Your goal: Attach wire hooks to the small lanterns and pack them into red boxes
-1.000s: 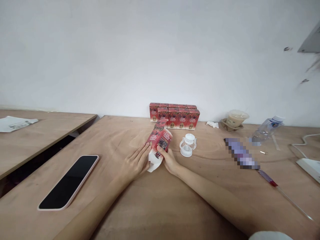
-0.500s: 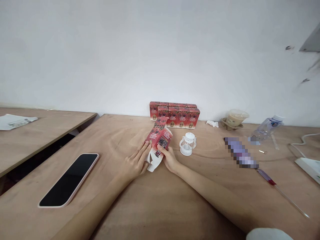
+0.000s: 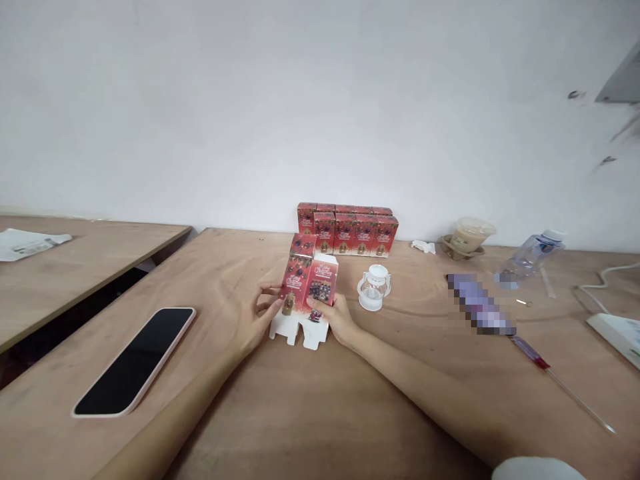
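Note:
Between my hands is a red printed cardboard box [image 3: 297, 283], its white flaps unfolded at the near end and its top flap raised at the far end. My left hand [image 3: 260, 313] grips its left edge, thumb on the front panel and fingers curled behind. On the right side panel, my right hand [image 3: 339, 317] pinches the edge with the thumb on top. Just right of that hand stands a small clear lantern [image 3: 374, 289] with a white cap, handle and base. Behind the box, two rows of folded red boxes [image 3: 346, 230] stand against the wall.
A phone [image 3: 135, 360] lies at the left. Toward the right are a crumpled tissue [image 3: 423, 247], a drink cup [image 3: 470, 233] in a cardboard holder, a plastic bottle [image 3: 533, 257], a blurred purple packet [image 3: 480, 305] and a screwdriver [image 3: 565, 383]. A gap separates the left table [image 3: 90, 267].
The box has turned more upright toward me, showing two printed panels, with its near flaps spread. My left hand has moved from lying across it to gripping its left edge.

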`<control>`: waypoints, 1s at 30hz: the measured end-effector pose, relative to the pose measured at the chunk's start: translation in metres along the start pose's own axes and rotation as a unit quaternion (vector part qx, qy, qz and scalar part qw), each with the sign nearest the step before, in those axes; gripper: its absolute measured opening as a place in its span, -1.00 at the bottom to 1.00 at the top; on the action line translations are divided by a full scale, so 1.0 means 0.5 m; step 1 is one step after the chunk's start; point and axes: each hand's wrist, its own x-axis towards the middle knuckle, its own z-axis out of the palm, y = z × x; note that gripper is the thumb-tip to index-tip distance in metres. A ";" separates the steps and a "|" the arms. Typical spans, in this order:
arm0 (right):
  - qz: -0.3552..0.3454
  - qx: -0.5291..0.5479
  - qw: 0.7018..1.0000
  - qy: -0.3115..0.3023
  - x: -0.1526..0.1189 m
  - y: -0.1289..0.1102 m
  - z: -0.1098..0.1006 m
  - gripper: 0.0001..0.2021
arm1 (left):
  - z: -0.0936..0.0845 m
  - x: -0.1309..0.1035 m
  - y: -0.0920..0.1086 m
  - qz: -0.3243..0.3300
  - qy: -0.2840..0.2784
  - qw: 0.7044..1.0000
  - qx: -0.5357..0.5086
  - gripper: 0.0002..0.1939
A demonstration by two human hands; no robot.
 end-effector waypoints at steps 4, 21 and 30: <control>-0.005 -0.014 1.000 0.004 0.002 0.006 -0.003 -0.69 | 0.027 -0.005 0.003 -0.013 0.021 0.999 0.046 -0.54; -0.067 -0.093 0.979 -0.167 -0.036 -0.022 0.009 -0.20 | 0.055 -0.001 0.020 -0.164 -0.005 0.962 -0.218 -0.49; -0.028 -0.016 0.991 -0.131 -0.019 -0.015 0.000 -0.59 | 0.033 0.007 0.045 -0.241 0.043 0.936 -0.253 -0.54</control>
